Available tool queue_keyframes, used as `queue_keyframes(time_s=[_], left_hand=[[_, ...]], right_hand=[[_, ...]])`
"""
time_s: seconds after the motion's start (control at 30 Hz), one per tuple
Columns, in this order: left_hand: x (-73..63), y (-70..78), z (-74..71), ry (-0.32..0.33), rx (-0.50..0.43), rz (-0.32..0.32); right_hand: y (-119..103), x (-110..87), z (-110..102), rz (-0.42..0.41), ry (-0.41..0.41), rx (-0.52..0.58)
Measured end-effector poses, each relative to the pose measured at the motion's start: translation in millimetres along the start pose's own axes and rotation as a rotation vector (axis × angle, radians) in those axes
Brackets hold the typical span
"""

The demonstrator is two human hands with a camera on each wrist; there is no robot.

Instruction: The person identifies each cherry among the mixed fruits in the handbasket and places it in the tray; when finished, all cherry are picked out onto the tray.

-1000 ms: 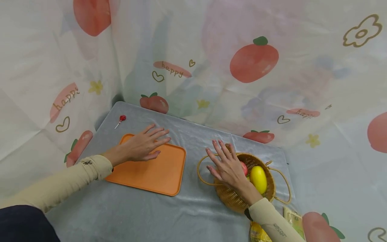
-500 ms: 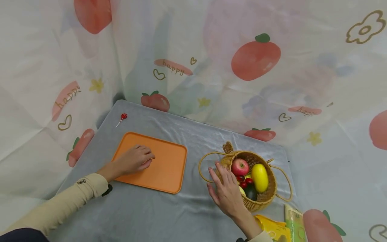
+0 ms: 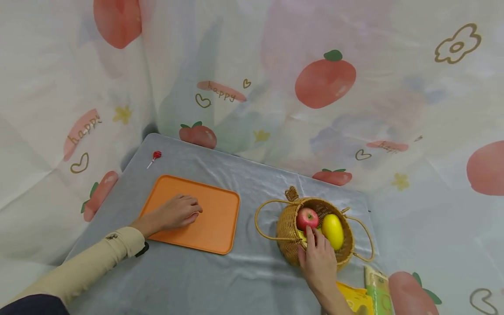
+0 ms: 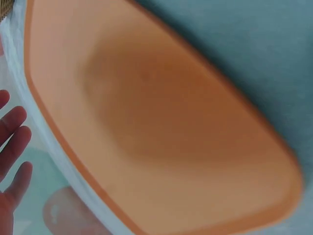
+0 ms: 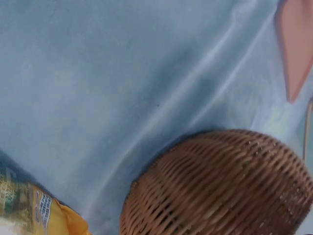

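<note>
My left hand [image 3: 179,212] hovers over the orange tray [image 3: 216,218] with relaxed fingers and nothing in it; its fingers [image 4: 14,147] show at the edge of the left wrist view, apart from the tray. My right hand [image 3: 320,264] reaches over the near rim of the wicker basket [image 3: 289,221], fingers pointing down into it. Its fingertips are by a red apple [image 3: 307,217], and I cannot tell whether they touch anything. A yellow oval fruit [image 3: 332,231] lies right of them. The hand covers the smaller fruit below. In the right wrist view only the basket's woven side [image 5: 220,186] shows.
A red lollipop [image 3: 156,155] lies at the table's far left. Near the basket's front right are a yellow packet [image 3: 356,297] and a green-and-cream packet [image 3: 379,291]. Printed cloth walls [image 3: 236,122] rise behind the grey table [image 3: 252,271] and at both sides.
My left hand has drawn back and lowered over the tray, its fingers going from spread to relaxed. My right hand has drawn back, then moved right over the basket, fingers now inside the rim.
</note>
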State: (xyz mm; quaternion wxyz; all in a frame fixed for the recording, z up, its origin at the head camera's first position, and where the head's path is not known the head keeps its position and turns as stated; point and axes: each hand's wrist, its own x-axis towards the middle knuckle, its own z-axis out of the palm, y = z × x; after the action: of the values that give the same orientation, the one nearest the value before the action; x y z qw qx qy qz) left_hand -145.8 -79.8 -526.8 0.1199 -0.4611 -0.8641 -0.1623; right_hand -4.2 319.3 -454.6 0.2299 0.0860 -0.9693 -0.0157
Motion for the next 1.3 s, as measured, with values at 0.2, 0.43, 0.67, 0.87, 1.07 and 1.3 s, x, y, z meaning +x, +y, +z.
queue_keyframes(time_s=[0.2,0.43,0.67,0.87,1.07,1.3], left_hand=[[15.5,6.7,6.1,-0.045,-0.022,-0.009],[34.0,13.6,12.4,-0.065,-0.054,-0.005],[75.5,36.6,14.0,-0.152,-0.035,0.078],[133.3,67.8,12.6,-0.243,0.008,0.179],[189.9,101.7,15.4,-0.243,0.052,0.285],[227.3,133.1,23.6,-0.229,0.082,0.352]], right_hand=[[4.0,-7.1,-10.8,0.095,-0.166,-0.068],[9.0,-10.9,-16.7,0.133,-0.297,-0.077],[12.8,-5.2,-19.8,0.164,-0.378,-0.094],[12.4,-4.9,-19.7,0.212,-0.451,-0.091],[8.1,-5.4,-15.6,0.19,-0.403,-0.076],[0.0,-9.1,-10.6,0.178,-0.386,-0.06]])
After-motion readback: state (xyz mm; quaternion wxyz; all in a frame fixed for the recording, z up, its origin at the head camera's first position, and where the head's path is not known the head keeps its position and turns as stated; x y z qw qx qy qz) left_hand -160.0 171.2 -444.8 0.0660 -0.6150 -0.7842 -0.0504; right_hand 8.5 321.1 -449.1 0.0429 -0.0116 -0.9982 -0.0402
